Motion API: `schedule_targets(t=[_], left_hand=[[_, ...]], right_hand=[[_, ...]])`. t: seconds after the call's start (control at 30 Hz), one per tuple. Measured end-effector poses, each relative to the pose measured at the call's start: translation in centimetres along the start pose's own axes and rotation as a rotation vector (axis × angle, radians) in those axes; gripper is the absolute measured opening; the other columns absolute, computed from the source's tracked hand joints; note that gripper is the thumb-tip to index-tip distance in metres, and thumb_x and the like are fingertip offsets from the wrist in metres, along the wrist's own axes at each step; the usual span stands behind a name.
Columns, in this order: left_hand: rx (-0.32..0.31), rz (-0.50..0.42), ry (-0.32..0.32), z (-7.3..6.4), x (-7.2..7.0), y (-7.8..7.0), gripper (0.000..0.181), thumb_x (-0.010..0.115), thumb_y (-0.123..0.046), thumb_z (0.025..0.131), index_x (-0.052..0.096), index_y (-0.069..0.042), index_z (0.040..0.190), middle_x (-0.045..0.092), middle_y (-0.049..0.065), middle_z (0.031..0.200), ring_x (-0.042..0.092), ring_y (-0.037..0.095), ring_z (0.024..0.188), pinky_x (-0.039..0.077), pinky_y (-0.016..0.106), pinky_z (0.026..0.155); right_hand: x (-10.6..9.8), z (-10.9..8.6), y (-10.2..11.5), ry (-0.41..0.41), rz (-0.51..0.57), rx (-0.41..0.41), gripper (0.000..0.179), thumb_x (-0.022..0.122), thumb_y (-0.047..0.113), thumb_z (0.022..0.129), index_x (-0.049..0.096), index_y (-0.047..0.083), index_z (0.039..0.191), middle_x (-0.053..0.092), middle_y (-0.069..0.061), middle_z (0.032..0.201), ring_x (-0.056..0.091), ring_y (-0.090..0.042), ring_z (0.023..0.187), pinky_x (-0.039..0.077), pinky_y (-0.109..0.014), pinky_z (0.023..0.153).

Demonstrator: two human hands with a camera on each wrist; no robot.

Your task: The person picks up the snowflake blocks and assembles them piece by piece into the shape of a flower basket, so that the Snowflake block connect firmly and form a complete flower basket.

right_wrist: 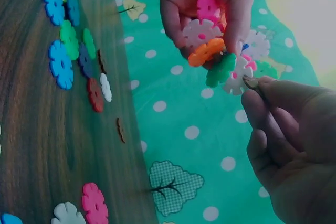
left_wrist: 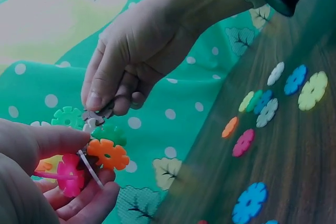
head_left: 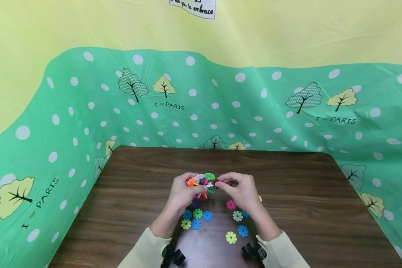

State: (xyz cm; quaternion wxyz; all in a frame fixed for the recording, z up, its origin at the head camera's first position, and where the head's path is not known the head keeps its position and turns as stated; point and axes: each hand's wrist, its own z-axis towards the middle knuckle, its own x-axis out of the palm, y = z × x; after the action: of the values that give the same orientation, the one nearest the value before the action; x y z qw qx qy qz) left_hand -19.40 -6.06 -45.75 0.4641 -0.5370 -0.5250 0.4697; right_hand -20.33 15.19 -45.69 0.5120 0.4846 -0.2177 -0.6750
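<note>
My left hand [head_left: 182,192] holds a cluster of interlocked flower-shaped plastic discs [head_left: 201,179] above the table. Orange, pink, green and white discs show in it; the left wrist view has its orange disc [left_wrist: 108,155] just past the fingertips. Between thumb and fingers, my right hand [head_left: 240,187] pinches a dark brownish disc [right_wrist: 253,82], mostly covered by the fingertips. In the right wrist view this disc touches the edge of a white disc [right_wrist: 234,81] on the cluster's near side. Whether their slots are joined cannot be made out.
Loose discs lie on the brown wooden table [head_left: 137,223] in two groups. Below the left hand are blue discs [head_left: 195,224] and other colours; below the right hand, a yellow disc [head_left: 231,237], a pink disc [head_left: 231,204] and several more. A green dotted cloth [head_left: 214,115] hangs behind.
</note>
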Motion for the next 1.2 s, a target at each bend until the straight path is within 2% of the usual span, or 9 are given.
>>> schedule_targets(t=[0.1, 0.23, 0.37, 0.5, 0.6, 0.77, 0.97, 1.07, 1.2], left_hand=[[0.022, 0.045, -0.021, -0.2, -0.1, -0.4, 0.037, 0.086, -0.002, 0.076, 0.072, 0.001, 0.11, 0.072, 0.015, 0.102, 0.066, 0.02, 0.084, 0.06, 0.029, 0.072], [0.05, 0.086, -0.053, -0.3, -0.1, -0.7, 0.036, 0.086, -0.002, 0.077, 0.072, -0.001, 0.11, 0.072, 0.014, 0.103, 0.066, 0.021, 0.087, 0.061, 0.03, 0.076], [0.097, 0.121, -0.073, -0.4, -0.1, -0.9, 0.037, 0.086, -0.002, 0.077, 0.072, 0.001, 0.111, 0.074, 0.014, 0.102, 0.068, 0.02, 0.086, 0.062, 0.03, 0.075], [0.115, 0.104, -0.061, -0.4, -0.2, -1.0, 0.036, 0.086, -0.002, 0.077, 0.071, 0.002, 0.11, 0.074, 0.015, 0.098, 0.067, 0.019, 0.077, 0.062, 0.028, 0.068], [0.087, 0.038, -0.01, -0.4, -0.4, -1.0, 0.036, 0.085, -0.004, 0.079, 0.07, 0.002, 0.111, 0.072, 0.014, 0.095, 0.065, 0.018, 0.07, 0.06, 0.026, 0.064], [-0.014, -0.051, 0.142, -0.2, -0.4, -0.7, 0.04, 0.079, -0.014, 0.088, 0.066, 0.004, 0.121, 0.072, 0.012, 0.094, 0.069, 0.015, 0.07, 0.059, 0.025, 0.066], [0.018, 0.034, 0.233, -0.1, -0.5, -0.2, 0.035, 0.08, -0.016, 0.086, 0.069, 0.004, 0.113, 0.072, 0.009, 0.095, 0.066, 0.017, 0.081, 0.057, 0.027, 0.073], [0.028, 0.043, 0.201, 0.2, -0.7, 0.2, 0.026, 0.08, -0.012, 0.085, 0.071, 0.004, 0.103, 0.071, 0.008, 0.09, 0.065, 0.019, 0.078, 0.057, 0.028, 0.071], [0.01, -0.006, 0.084, 0.8, -1.5, 0.3, 0.023, 0.079, -0.009, 0.084, 0.07, 0.005, 0.101, 0.068, 0.006, 0.085, 0.062, 0.016, 0.072, 0.055, 0.026, 0.063]], right_hand=[[0.2, 0.0, -0.2, -0.002, 0.022, 0.018, 0.01, 0.086, 0.016, 0.083, 0.08, 0.013, 0.09, 0.078, 0.003, 0.082, 0.069, -0.008, 0.068, 0.059, -0.028, 0.062], [0.7, 0.0, -0.4, -0.044, 0.006, -0.041, 0.011, 0.086, 0.014, 0.083, 0.079, 0.013, 0.091, 0.078, 0.003, 0.081, 0.068, -0.007, 0.068, 0.058, -0.024, 0.063], [1.2, 0.0, -0.3, -0.107, -0.04, -0.129, 0.011, 0.087, 0.013, 0.082, 0.079, 0.012, 0.091, 0.077, 0.003, 0.08, 0.069, -0.005, 0.067, 0.057, -0.018, 0.064], [1.3, 0.1, -0.2, -0.095, 0.01, -0.118, 0.011, 0.085, 0.012, 0.083, 0.079, 0.01, 0.093, 0.078, 0.001, 0.082, 0.07, -0.005, 0.069, 0.057, -0.018, 0.065], [1.0, 0.2, -0.2, -0.063, 0.086, -0.049, 0.012, 0.083, 0.011, 0.086, 0.08, 0.009, 0.097, 0.079, -0.002, 0.086, 0.071, -0.009, 0.072, 0.058, -0.021, 0.065], [0.0, 0.2, -0.2, -0.024, 0.147, 0.053, 0.014, 0.08, 0.007, 0.088, 0.079, 0.005, 0.102, 0.079, -0.009, 0.091, 0.073, -0.023, 0.071, 0.059, -0.026, 0.063], [-0.6, 1.3, 0.2, 0.095, 0.119, 0.086, 0.011, 0.078, 0.014, 0.092, 0.079, 0.007, 0.1, 0.077, -0.006, 0.087, 0.072, -0.018, 0.067, 0.058, -0.029, 0.057], [-0.4, 2.6, 0.2, 0.181, 0.101, 0.084, 0.013, 0.074, 0.017, 0.095, 0.078, 0.007, 0.103, 0.077, -0.007, 0.087, 0.072, -0.023, 0.069, 0.06, -0.035, 0.06], [0.0, 4.6, -0.5, 0.261, 0.122, 0.139, 0.018, 0.067, 0.022, 0.101, 0.076, 0.009, 0.108, 0.075, -0.015, 0.089, 0.072, -0.034, 0.072, 0.061, -0.049, 0.07]])
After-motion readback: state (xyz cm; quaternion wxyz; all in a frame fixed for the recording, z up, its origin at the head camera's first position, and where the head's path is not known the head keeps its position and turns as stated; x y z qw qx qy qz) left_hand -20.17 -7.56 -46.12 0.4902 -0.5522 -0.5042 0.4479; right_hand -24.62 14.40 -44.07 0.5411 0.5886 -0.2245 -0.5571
